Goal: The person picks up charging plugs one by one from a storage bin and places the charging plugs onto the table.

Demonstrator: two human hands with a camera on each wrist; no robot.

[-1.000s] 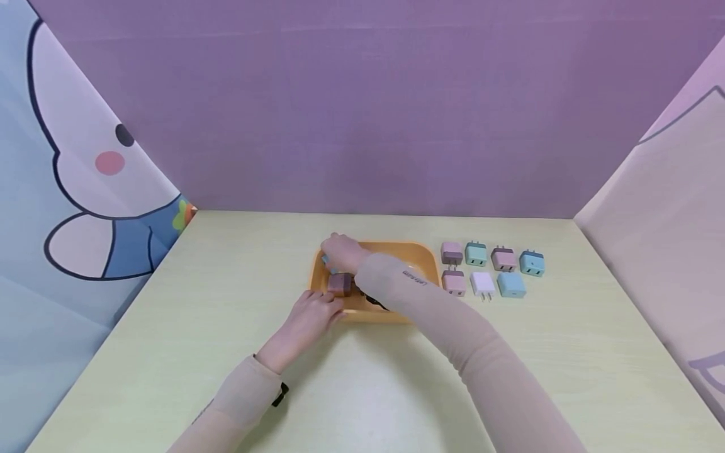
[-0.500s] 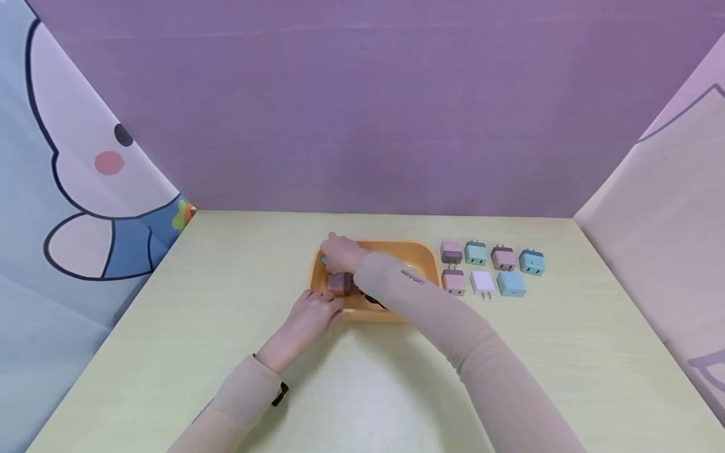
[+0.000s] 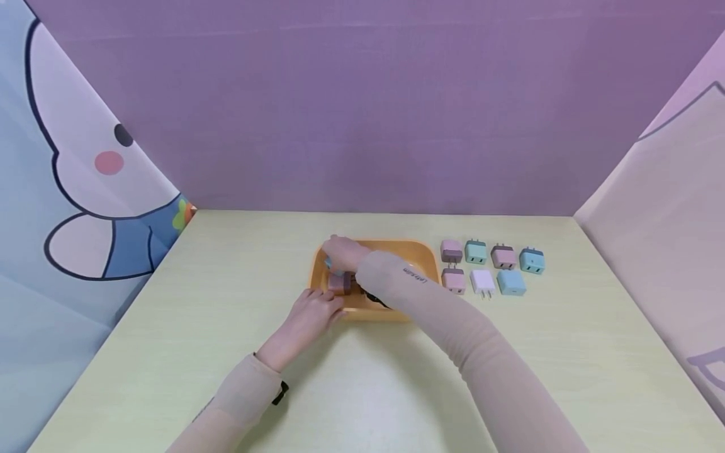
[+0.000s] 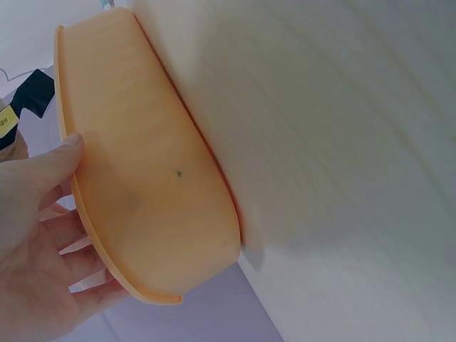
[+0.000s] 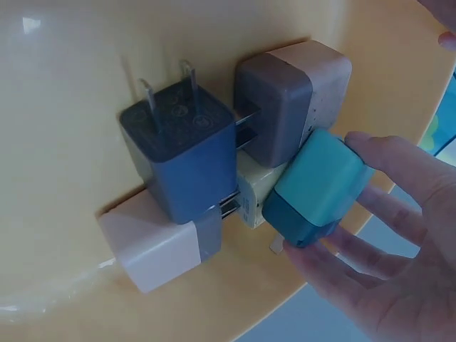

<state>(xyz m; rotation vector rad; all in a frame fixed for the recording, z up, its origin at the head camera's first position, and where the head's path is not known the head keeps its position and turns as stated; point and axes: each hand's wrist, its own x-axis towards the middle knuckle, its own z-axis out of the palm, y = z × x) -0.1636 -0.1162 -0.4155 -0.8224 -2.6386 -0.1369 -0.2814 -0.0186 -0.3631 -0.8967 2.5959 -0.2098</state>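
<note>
My left hand (image 3: 308, 319) grips the near-left rim of an orange plastic basket (image 3: 381, 315); its thumb (image 4: 68, 149) lies on the rim, the fingers beyond it. Reaching inside, my right hand (image 3: 347, 254) pinches a teal charger plug (image 5: 320, 182) between thumb and fingers at the basket's left part. Right beside that plug, in the right wrist view, lie a dark-and-pink charger (image 5: 278, 107), a dark blue charger (image 5: 178, 149) with its prongs up, a pale charger (image 5: 153, 242) and a cream charger (image 5: 253, 185), partly covered.
To the basket's right, several charger plugs stand in two rows on the table (image 3: 362, 390), among them a white charger (image 3: 483, 283) and a blue charger (image 3: 511, 282). A purple backdrop (image 3: 362, 113) closes the table's back edge. My right forearm hides part of the basket.
My right hand has shifted slightly right and toward me within the basket, with the teal charger plug in its fingers. The left hand stays on the rim.
</note>
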